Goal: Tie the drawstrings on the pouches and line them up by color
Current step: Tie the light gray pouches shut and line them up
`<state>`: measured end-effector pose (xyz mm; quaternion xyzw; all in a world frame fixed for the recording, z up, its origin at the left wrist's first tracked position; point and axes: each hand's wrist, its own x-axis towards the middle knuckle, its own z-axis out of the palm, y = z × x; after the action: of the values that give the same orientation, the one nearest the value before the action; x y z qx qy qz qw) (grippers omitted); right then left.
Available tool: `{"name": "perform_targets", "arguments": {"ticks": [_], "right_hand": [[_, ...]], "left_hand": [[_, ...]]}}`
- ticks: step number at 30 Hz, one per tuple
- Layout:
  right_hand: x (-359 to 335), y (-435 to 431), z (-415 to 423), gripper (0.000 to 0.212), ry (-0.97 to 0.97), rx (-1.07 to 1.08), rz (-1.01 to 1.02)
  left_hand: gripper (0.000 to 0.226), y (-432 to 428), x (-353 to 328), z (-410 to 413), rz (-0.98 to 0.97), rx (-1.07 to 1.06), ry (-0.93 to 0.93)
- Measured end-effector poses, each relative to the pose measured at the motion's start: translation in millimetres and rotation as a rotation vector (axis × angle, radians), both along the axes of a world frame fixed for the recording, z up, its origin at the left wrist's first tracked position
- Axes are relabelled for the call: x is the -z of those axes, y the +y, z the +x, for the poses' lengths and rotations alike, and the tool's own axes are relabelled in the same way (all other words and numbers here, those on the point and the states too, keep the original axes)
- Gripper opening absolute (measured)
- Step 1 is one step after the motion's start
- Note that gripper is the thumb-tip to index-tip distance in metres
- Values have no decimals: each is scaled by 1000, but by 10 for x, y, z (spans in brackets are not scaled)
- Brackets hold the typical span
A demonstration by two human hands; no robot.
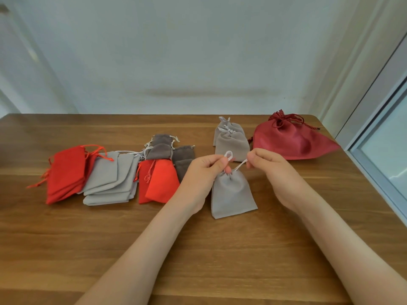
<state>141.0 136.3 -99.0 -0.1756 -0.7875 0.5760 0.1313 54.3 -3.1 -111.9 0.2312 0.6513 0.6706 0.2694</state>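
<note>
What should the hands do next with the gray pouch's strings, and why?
Probably wrap the cord in the right hand around the loop pinched by the left hand: the light gray pouch has its neck gathered, yet no finished bow shows.

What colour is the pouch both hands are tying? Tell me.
Light grey. The pouch and its paler, near-white drawstring show best in the head view.
</note>
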Motion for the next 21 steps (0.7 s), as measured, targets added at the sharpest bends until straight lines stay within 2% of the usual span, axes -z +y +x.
{"name": "perform_targets", "arguments": {"ticks": [2, 5, 11, 16, 21], "right_hand": [[-4, -58, -8, 30, 76, -47, -144], [-1, -105, -22, 22, 101, -138, -187], [69, -164, -37, 16, 106, -170, 60], [110, -193, -60, 19, 132, -83, 196], [125, -192, -67, 23, 154, -71, 242]], "left_hand": [[23, 18, 28, 22, -8, -27, 11], [24, 35, 51, 23, -28, -41, 28], [32, 46, 94, -4, -88, -72, 93], [32, 51, 108, 44, -178, 25, 233], [19, 38, 77, 82, -204, 6, 312]]}}
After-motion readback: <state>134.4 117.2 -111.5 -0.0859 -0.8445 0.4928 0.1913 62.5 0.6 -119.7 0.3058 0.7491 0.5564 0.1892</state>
